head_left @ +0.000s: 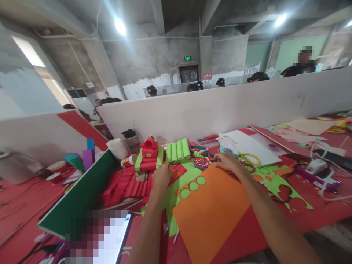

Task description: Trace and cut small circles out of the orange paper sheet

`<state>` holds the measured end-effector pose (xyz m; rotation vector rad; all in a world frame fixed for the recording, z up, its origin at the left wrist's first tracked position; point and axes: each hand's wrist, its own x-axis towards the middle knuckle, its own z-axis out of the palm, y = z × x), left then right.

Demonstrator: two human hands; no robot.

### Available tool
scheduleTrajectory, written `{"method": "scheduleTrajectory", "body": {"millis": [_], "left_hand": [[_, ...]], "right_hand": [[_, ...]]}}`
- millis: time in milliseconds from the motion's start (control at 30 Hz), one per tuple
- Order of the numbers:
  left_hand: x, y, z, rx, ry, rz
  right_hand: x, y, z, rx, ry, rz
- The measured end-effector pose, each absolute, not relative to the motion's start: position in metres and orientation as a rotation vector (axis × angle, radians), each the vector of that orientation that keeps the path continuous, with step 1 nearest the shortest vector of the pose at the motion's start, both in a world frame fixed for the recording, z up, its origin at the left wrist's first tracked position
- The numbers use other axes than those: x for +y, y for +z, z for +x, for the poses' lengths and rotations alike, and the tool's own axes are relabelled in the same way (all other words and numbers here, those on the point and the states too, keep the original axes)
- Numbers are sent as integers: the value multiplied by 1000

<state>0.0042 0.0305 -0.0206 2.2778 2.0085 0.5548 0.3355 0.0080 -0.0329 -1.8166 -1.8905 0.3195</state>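
My left hand (162, 175) has its fingers curled in at the right side of a red and green paper model (149, 154) with a yellow star. What it holds, if anything, is hidden. My right hand (227, 162) is closed at the far corner of an orange sheet (211, 209), beside a small blue and red item (211, 156). I cannot make out what lies in its fingers. Three green paper discs (193, 186) lie in a row on the orange sheet's left edge. Beyond my hands stand several green paper rolls (178, 150).
Folded red paper strips (125, 185) lie left of my left arm. A dark green board (79, 194) and a phone (115, 238) are farther left. Yellow-handled scissors (249, 158), cut green scraps (291, 183) and a purple power strip (316, 178) lie right. A white partition (192, 113) stands behind.
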Motion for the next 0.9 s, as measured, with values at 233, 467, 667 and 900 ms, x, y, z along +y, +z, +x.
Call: {"method": "scheduleTrajectory", "body": {"millis": [233, 467, 667, 900], "left_hand": [[36, -25, 11, 1696, 750, 2274], [37, -40, 34, 1098, 770, 2025], [26, -49, 54, 907, 717, 2023], [19, -50, 66, 744, 726, 1876]], "right_hand": [[3, -27, 328, -1928, 363, -1809], [6, -30, 325, -1998, 439, -1725], [6, -23, 316, -2109, 530, -1514], [-1, -9, 308, -2026, 653, -1281]]}}
